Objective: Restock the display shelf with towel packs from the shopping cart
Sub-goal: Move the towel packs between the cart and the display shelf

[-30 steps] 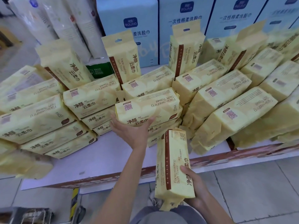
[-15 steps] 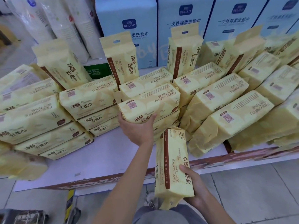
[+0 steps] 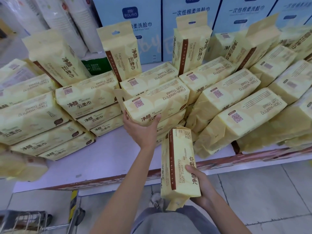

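At a low display shelf [image 3: 109, 149] crowded with pale yellow towel packs, seen from above, a person works with both hands. Their left hand [image 3: 143, 130] reaches forward to the middle stack [image 3: 168, 122] and grips the near end of its top pack [image 3: 157, 102], thumb on one side and fingers curled round the front corner. Their right hand [image 3: 201, 186] holds another pack [image 3: 177, 166] on end, close to the body and near the shelf's front edge, fingers wrapped round its lower right side. More packs lie flat in stacks to the left and lean in a loose heap to the right; a few upright packs [image 3: 118, 51] stand behind them, in front of blue boxes [image 3: 143, 22]. A corner of the wire cart [image 3: 22, 222] shows at the bottom left; its contents cannot be seen. The step in hand looks like placing: the left hand seems to be squaring or steadying the stack so that the held pack can go on. The next move probably calls for turning that pack flat, lining it up with the stack, and setting it down gently, since the soft packs to the right slump and could slide.
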Motion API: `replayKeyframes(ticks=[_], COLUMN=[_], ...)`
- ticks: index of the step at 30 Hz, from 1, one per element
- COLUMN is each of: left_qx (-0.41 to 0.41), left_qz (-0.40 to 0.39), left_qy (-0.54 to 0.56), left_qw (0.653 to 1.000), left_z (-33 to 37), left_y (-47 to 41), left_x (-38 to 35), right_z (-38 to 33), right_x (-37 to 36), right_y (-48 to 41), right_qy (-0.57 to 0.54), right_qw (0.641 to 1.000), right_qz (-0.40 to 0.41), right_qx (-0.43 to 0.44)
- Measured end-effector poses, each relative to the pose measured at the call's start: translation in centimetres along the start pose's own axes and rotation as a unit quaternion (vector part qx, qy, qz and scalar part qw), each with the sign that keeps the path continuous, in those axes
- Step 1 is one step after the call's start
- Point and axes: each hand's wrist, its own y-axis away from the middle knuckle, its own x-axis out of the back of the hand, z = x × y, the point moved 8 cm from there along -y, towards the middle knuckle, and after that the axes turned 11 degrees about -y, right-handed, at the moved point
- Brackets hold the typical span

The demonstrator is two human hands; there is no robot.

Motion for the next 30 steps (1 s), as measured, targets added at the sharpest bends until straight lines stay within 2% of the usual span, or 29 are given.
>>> replayKeyframes(ticks=[6,9,11,13,15,19,22,26,30], left_qx=[0.064,0.113,0.189,0.27,0.314,0.391,0.412,0.418,0.39], left_qz=[-0.039,-0.073,-0.163,-0.278,-0.341,-0.33,-0.316,-0.306,-0.293], left_qy=[0.039,0.002,-0.049,-0.079,-0.077,0.024,0.074,0.165,0.141], left_qw=[0.996,0.991,0.967,0.918,0.883,0.859,0.851,0.839,0.861], left_z=[-1.9,-4.2,-6.9,-9.6,-10.9,-11.3,-11.3,-11.0,-11.8], left_y=[1.0,2.4,4.1,6.8,9.1,11.1,10.9,10.0,8.4], left_x=[2.6,4.3,4.7,4.8,4.9,4.6,4.1,3.3,3.9], right_z=[0.0,0.0,0.1,0.1,0.3,1.2,1.4,1.6,0.6], right_x=[-0.6,-0.8,-1.4,-2.1,-2.9,-4.3,-4.2,-2.7,-1.3], right_y=[-0.7,-1.3,-1.5,-1.7,-2.0,-2.7,-3.0,-3.2,-3.3], right_qy=[-0.03,-0.056,-0.073,-0.083,-0.077,-0.048,-0.031,0.077,0.131], right_qw=[0.999,0.998,0.996,0.994,0.993,0.99,0.991,0.994,0.99], right_qz=[-0.016,-0.028,-0.046,-0.072,-0.089,-0.126,-0.126,-0.051,0.026], right_qx=[0.001,-0.001,-0.007,-0.01,-0.013,-0.033,-0.041,-0.05,-0.032])
